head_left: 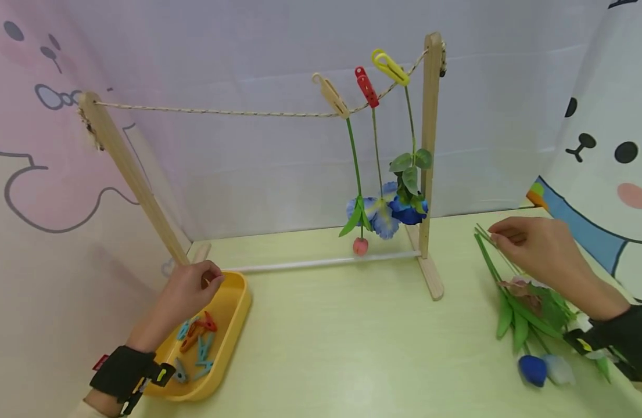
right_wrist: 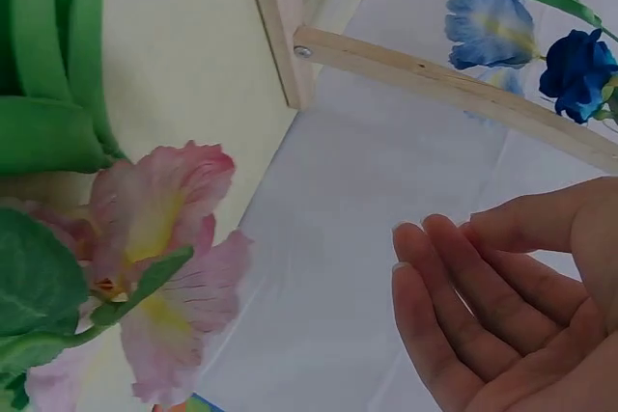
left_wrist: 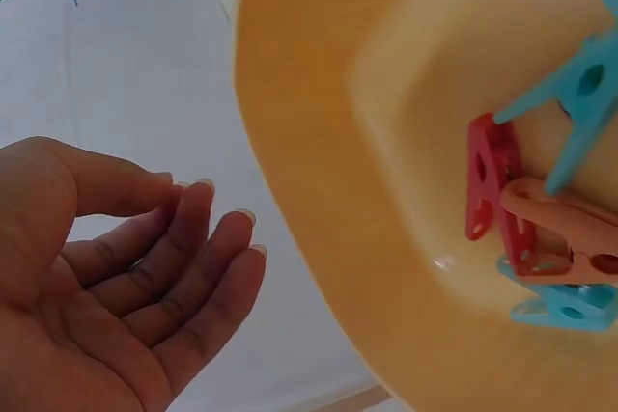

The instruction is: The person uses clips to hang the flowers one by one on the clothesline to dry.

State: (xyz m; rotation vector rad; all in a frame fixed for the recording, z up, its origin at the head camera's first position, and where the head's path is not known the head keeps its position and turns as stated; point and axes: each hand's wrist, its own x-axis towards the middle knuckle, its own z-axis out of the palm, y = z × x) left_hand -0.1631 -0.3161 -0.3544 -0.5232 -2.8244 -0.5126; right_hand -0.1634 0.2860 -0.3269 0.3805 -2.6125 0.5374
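My left hand (head_left: 192,288) hovers over the far end of a yellow tray (head_left: 236,337). Its fingers are loosely bent with nothing between them, as the left wrist view shows. In the tray lie several clothespins, among them a red one (left_wrist: 491,190), an orange one (left_wrist: 570,229) and a light-blue one (left_wrist: 579,94). On the right, my right hand (head_left: 537,247) is over the stem ends of a bunch of artificial flowers. Thumb and fingertips come close together, and no stem shows between them. The bunch includes a pink flower (right_wrist: 174,277) and a blue tulip (head_left: 533,370).
A wooden frame (head_left: 430,145) with a cord (head_left: 221,111) stands at the back of the table. Three flowers hang from it head-down, held by a beige clothespin (head_left: 331,96), a red clothespin (head_left: 366,87) and a yellow clothespin (head_left: 391,68). A white rod (head_left: 310,263) joins the frame's feet.
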